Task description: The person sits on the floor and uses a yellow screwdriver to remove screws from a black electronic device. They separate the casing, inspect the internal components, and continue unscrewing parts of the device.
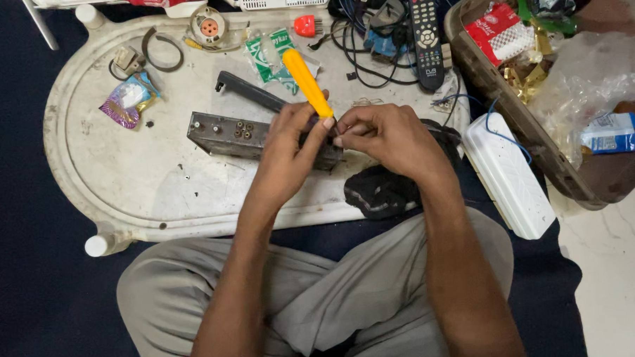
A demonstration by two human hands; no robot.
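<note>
Nearest, the person sits cross-legged in grey trousers [349, 290] before a low white surface [120, 178]. Both hands meet above its near edge: the left hand [288, 155] has its fingers curled round the lower end of a yellow-handled screwdriver [307, 82], and the right hand [390, 137] has its fingers pinched together at the tool's tip; what they pinch is too small to tell. Just beneath lies a grey metal box [235, 135], partly hidden by the hands. A black cloth [381, 190] sits beside the right wrist. Farther off lie a remote [426, 37] and tangled wires [368, 29].
</note>
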